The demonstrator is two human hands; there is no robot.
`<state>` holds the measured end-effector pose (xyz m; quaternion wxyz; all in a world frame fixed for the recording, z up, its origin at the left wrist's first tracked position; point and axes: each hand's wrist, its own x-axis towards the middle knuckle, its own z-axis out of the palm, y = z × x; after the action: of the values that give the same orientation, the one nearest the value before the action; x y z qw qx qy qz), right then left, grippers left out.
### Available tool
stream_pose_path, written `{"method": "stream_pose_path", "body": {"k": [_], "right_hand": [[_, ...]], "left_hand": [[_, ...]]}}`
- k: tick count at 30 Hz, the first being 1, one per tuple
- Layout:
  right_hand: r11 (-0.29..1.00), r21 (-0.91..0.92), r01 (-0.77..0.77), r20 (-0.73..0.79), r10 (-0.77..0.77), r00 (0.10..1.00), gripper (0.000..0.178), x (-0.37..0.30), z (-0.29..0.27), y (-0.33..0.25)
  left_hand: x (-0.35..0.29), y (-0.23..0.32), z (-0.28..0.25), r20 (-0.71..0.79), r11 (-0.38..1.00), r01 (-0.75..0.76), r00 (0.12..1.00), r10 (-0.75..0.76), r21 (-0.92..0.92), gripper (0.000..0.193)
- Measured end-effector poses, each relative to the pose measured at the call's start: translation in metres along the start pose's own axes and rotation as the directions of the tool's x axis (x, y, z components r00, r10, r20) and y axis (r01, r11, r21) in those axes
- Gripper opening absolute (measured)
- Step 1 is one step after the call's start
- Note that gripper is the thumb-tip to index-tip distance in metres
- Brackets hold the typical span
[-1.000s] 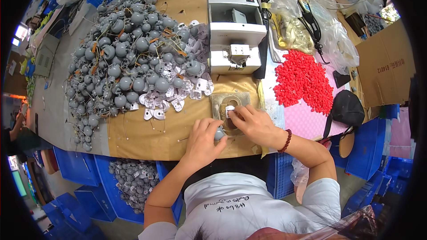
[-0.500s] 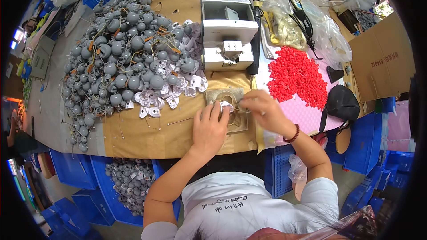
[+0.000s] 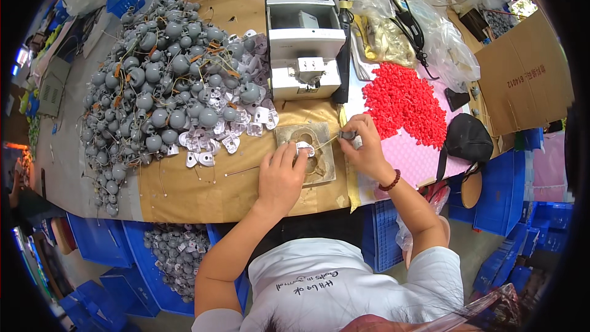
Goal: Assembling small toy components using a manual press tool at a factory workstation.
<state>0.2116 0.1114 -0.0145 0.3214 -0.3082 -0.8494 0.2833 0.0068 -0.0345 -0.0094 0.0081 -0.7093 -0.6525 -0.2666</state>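
Observation:
A metal fixture block (image 3: 329, 171) with a hollowed recess lies at the table's front edge. My left hand (image 3: 280, 179) rests on its left side, fingertips pinning a small white plastic part (image 3: 303, 148) in the recess. To the right of the block, my right hand (image 3: 369, 149) pinches a small grey rounded piece (image 3: 350, 136). A thin light-coloured cord (image 3: 330, 141) runs between this grey piece and the white part. The fingertips of my right hand partly cover the grey piece.
Left of the fixture lies a heap of grey ball-shaped parts with wires (image 3: 163, 86), bordered by loose white plastic parts (image 3: 206, 144). A white machine (image 3: 305, 43) stands behind the fixture. Small red parts (image 3: 402, 101) and a black cap (image 3: 470, 138) lie to the right.
My right hand has drawn slightly back from the fixture with the grey piece, and the cord now shows stretched out. My left hand stays on the white part. The whole view has shifted slightly.

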Motion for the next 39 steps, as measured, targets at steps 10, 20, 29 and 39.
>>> {"method": "stream_pose_path", "body": {"k": [10, 20, 29, 39], "right_hand": [[0.005, 0.883, -0.47, 0.446, 0.306, 0.841, 0.032, 0.027, 0.015, -0.017], [0.853, 0.369, -0.369, 0.501, 0.152, 0.852, 0.05, 0.051, 0.01, -0.035], [0.998, 0.055, -0.018, 0.337, -0.001, 0.942, 0.048, 0.051, 0.015, -0.042], [0.974, 0.192, -0.122, -0.233, 0.166, 0.958, 0.043, 0.099, 0.015, 0.029]], "left_hand": [[0.004, -0.001, -0.006, -0.01, 0.998, -0.037, 0.999, 0.038, 0.041, 0.031], [0.005, -0.012, -0.01, 0.007, 0.996, -0.054, 0.998, 0.055, -0.078, 0.039], [0.021, -0.01, -0.017, 0.024, 0.985, 0.028, 0.999, -0.025, -0.173, 0.031], [0.029, -0.009, -0.007, 0.058, 0.983, 0.138, 0.99, -0.131, -0.12, 0.04]]}}
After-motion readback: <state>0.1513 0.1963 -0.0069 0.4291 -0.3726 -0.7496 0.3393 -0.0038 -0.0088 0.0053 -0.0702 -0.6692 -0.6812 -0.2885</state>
